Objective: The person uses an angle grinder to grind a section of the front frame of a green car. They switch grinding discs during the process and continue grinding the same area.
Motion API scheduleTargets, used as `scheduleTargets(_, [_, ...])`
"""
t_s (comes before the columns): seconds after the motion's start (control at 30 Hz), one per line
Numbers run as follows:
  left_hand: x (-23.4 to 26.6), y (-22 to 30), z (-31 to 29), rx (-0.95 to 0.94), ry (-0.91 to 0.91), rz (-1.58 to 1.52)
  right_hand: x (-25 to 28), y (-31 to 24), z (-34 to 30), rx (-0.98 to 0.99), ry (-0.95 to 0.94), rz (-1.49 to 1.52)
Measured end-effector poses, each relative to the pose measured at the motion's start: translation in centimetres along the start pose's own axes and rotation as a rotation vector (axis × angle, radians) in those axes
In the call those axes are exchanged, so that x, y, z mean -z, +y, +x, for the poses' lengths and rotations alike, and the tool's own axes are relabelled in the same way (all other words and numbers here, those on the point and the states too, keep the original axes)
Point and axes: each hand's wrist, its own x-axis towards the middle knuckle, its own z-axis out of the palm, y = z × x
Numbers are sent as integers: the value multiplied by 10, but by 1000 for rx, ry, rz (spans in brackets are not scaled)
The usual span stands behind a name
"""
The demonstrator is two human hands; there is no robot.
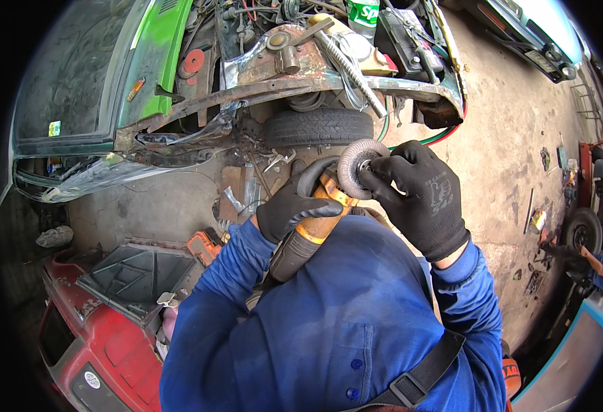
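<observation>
We see the gloved left hand [293,209] wrapped around an orange-and-black angle grinder [308,237]; right hand [418,196] fingertips pinching its grey ridged flap disc [357,165].

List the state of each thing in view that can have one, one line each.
Angle grinder: held up, yellow body gripped.
Flap disc: mounted on the grinder, pinched at its hub.
Left hand: gloved, closed around the grinder.
Right hand: gloved, fingers on the disc.
Green car: rusted, stripped, engine bay exposed.
Tyre: lying under the car's front.

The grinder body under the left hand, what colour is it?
Orange grinder body, with a black rear grip; the head view shows it, in the left hand.
</observation>
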Motion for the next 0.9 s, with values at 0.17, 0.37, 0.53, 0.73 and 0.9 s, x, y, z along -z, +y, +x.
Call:
scheduleTargets(0.17, [-1, 2, 0, -15, -17, -33, 2, -3, 0, 26, 21, 36])
scheduleTargets(0.37, [-4, 9, -2, -28, -9, -31, 5, -3, 1, 39, 3, -24])
scheduleTargets(0.53, [-3, 12, -4, -17, -31, 2, 3, -6, 2, 54, 50, 22])
scheduleTargets(0.73, [3, 6, -2, -21, -17, 34, 6, -6, 1, -5, 16, -67])
scheduleTargets(0.9, [6, 3, -3, -8, -1, 32, 10, -8, -2, 0, 13, -38])
